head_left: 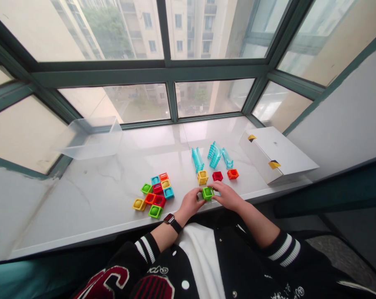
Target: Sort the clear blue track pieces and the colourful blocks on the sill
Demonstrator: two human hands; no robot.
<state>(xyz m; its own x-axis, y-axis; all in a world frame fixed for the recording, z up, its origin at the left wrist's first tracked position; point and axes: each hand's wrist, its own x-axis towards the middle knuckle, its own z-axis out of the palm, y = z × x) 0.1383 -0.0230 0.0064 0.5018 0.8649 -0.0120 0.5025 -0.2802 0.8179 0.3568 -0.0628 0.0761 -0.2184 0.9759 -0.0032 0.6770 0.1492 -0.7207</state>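
Note:
Near the front edge of the marble sill, a green toy block (207, 193) with a round opening is held between both hands. The fingers of my left hand (192, 202) close on its left side, and my right hand (225, 194) grips it from the right. Just beyond it stand a yellow block (202, 177), a red block (217, 176) and an orange block (233, 174). Farther back lie a straight clear-blue track piece (197, 160), a curved one (214, 155) and a smaller one (227, 158).
Left of my hands sits a cluster of several coloured blocks (157, 189). A clear plastic bin (94, 141) stands at the back left. At the right is a white box (278, 153) with yellow-and-black tabs. Windows border the white sill (113, 199).

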